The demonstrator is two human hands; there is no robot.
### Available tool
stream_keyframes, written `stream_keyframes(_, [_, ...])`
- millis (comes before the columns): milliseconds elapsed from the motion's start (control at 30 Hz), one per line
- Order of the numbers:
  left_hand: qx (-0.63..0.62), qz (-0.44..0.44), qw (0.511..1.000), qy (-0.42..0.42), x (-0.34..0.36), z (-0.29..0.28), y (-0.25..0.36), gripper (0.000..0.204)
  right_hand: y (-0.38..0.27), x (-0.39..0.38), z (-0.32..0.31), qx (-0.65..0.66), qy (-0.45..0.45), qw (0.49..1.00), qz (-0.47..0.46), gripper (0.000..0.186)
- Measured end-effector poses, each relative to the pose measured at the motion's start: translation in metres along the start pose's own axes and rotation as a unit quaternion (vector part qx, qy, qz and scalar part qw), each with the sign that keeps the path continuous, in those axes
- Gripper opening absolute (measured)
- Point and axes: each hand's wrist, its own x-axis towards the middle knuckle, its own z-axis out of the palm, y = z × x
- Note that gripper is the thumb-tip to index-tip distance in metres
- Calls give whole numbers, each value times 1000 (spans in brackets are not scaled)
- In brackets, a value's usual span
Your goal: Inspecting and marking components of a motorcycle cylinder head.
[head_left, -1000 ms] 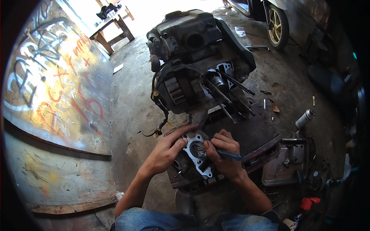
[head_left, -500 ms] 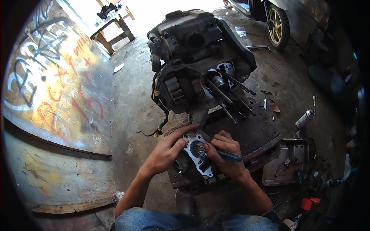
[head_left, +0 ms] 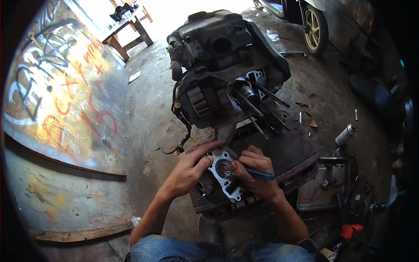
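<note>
A cylinder head [head_left: 229, 190] lies on a dark, worn block, its silver face up and its round combustion chamber showing. My left hand [head_left: 188, 171] grips its far left side, with the thumb on the silver edge and the fingers stretched over the far end. In my right hand [head_left: 256, 172] is a slim blue-handled tool [head_left: 260, 174], held like a pen. Its thin metal end reaches into the chamber; the exact tip is too small to make out.
Just beyond stands a large dark engine [head_left: 218, 65] with a piston [head_left: 248, 92] and long studs pointing toward me. A spray can [head_left: 345, 135] and a metal tray [head_left: 310, 192] are on the right. A graffiti-covered panel [head_left: 65, 109] borders the left, and a motorcycle wheel [head_left: 316, 30] stands far right.
The blue handle and my right hand have shifted very slightly, with the tool end still inside the chamber. My left hand and the cylinder head keep their place.
</note>
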Motion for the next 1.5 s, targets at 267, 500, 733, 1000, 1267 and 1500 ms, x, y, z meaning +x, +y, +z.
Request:
stream_keyframes(267, [-1,-1,1000,-4,-1,-1,-1,57,-6,6,1,-53,45,996,-59,23])
stream_keyframes(500, [-2,-1,1000,2,0,-1,-3,58,-8,8,0,-60,24,996,-65,23])
stream_keyframes(733, [5,4,1000,6,-3,-2,3,58,-9,6,4,-82,69,988,-112,23])
stream_keyframes(1000, [-4,10,1000,4,-2,-1,-1,58,12,-10,-25,32,136,990,-34,12])
stream_keyframes(1267, [-6,14,1000,2,-1,-2,2,58,13,-28,-35,49,211,971,100,31])
stream_keyframes(1500, [-26,19,999,8,-1,1,-3,61,21,-32,-37,15,183,978,94,51])
